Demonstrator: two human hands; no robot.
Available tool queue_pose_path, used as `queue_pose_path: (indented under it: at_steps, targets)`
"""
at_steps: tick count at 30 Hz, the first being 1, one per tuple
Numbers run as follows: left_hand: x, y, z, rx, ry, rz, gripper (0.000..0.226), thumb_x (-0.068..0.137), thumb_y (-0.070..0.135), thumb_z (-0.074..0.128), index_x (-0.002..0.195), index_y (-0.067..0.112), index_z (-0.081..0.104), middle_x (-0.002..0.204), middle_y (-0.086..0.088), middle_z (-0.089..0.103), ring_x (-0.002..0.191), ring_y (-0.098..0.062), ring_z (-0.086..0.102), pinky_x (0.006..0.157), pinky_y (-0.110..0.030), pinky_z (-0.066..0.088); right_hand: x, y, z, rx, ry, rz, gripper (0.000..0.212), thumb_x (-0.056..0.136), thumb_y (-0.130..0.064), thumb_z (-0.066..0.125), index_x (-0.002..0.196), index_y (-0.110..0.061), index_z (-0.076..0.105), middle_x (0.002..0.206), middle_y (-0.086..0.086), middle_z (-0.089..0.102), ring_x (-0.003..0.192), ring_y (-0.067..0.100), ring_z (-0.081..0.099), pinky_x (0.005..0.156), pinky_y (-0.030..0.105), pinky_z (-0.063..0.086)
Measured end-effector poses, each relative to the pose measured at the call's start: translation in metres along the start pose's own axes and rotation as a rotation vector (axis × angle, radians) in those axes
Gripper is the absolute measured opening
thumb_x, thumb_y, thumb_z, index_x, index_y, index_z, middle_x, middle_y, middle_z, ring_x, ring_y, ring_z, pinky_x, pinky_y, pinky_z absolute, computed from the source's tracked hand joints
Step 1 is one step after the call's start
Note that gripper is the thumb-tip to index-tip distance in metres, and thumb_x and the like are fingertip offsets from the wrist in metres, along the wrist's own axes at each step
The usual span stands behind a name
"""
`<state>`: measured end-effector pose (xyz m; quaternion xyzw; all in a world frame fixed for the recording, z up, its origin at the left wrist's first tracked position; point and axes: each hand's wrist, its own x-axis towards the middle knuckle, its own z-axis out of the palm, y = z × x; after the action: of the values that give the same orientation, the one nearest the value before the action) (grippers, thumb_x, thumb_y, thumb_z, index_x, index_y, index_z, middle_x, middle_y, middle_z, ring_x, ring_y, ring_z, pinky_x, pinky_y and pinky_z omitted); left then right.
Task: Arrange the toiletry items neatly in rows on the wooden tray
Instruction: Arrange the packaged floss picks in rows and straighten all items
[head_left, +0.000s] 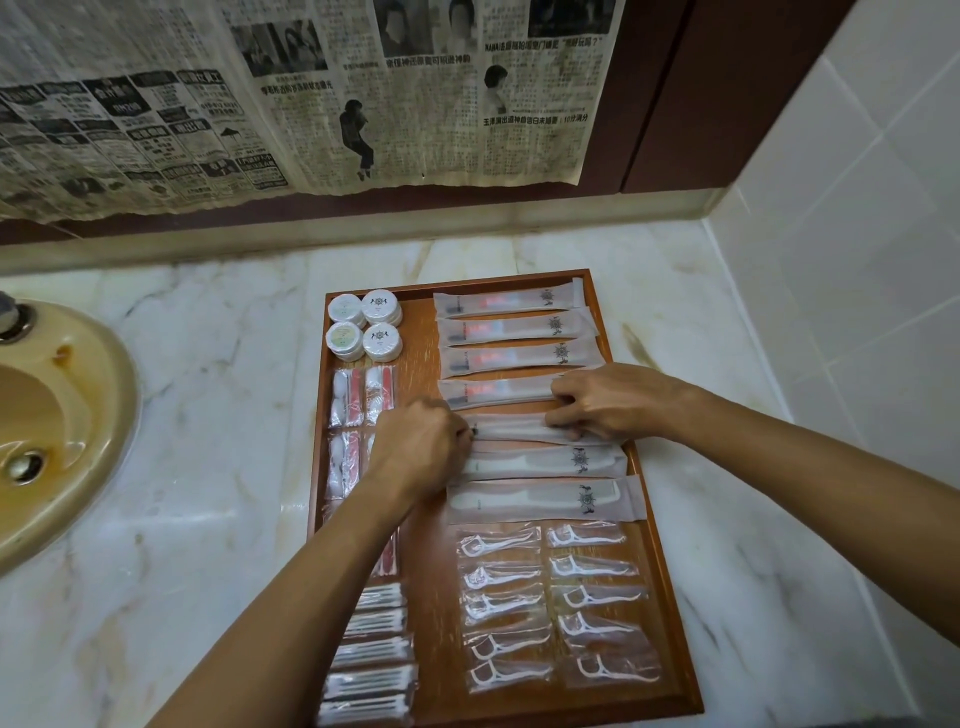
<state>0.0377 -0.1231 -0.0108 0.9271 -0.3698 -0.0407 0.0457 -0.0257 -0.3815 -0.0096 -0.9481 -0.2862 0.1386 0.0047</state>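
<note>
We see both hands on one comb packet (511, 430) mid-tray: left hand (415, 447) pinches its left end, right hand (605, 402) fingers curled on its right end. Wooden tray (670, 597) sits on the marble bench (218, 364).

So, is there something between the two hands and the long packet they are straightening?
Nothing visible. The left hand grips one end of the long packet and the right hand pinches the other end; it lies in its row on the wooden tray, between the neighbouring packets.

Wooden tray (670, 613): sachets (519, 353), floss picks (592, 566), soaps (382, 306) in rows.
</note>
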Motion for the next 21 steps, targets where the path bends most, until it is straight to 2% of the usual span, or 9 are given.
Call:
queue_pose_path:
  at_steps: [4, 7, 9, 18, 21]
  targets:
    - [0.0, 0.001, -0.001, 0.018, 0.002, -0.005, 0.033, 0.093, 0.04, 0.049, 0.083, 0.02, 0.073, 0.082, 0.003, 0.067, 0.081, -0.02, 0.062, 0.056, -0.027, 0.032, -0.007, 0.006, 0.006, 0.026, 0.058, -0.012, 0.007, 0.09, -0.016, 0.059, 0.09, -0.019, 0.066, 0.084, 0.0, 0.051, 0.073, 0.014, 0.054, 0.05, 0.032, 0.047]
    - [0.0, 0.001, 0.0, -0.002, -0.003, -0.01, 0.033, 0.092, 0.04, 0.05, 0.082, 0.019, 0.073, 0.082, 0.003, 0.067, 0.08, -0.021, 0.062, 0.056, -0.028, 0.036, -0.011, 0.009, 0.006, 0.074, 0.061, 0.002, 0.009, 0.088, -0.014, 0.062, 0.093, -0.019, 0.067, 0.088, 0.0, 0.055, 0.081, 0.011, 0.057, 0.056, 0.032, 0.051]
    - [0.0, 0.0, 0.0, -0.01, -0.007, -0.015, 0.034, 0.093, 0.041, 0.05, 0.083, 0.02, 0.074, 0.082, 0.003, 0.067, 0.079, -0.021, 0.061, 0.057, -0.028, 0.039, -0.013, 0.009, 0.005, 0.087, 0.076, 0.004, 0.011, 0.086, -0.013, 0.065, 0.094, -0.02, 0.068, 0.088, 0.0, 0.056, 0.08, 0.013, 0.057, 0.054, 0.034, 0.052]
    - [-0.001, 0.0, -0.002, -0.012, -0.001, -0.014, 0.034, 0.094, 0.042, 0.05, 0.084, 0.021, 0.074, 0.082, 0.003, 0.066, 0.076, -0.017, 0.059, 0.054, -0.027, 0.035, -0.02, 0.009, 0.002, 0.084, 0.046, 0.038, 0.018, 0.092, -0.017, 0.058, 0.106, -0.022, 0.068, 0.093, 0.002, 0.056, 0.084, 0.017, 0.057, 0.059, 0.031, 0.049]
    - [-0.001, 0.001, -0.002, -0.032, -0.019, -0.032, 0.03, 0.094, 0.042, 0.05, 0.091, 0.024, 0.074, 0.089, 0.005, 0.067, 0.082, -0.018, 0.061, 0.059, -0.028, 0.045, -0.025, 0.01, 0.002, 0.131, 0.067, 0.11, 0.026, 0.092, -0.018, 0.059, 0.116, -0.021, 0.068, 0.098, 0.004, 0.06, 0.089, 0.021, 0.059, 0.065, 0.037, 0.053]
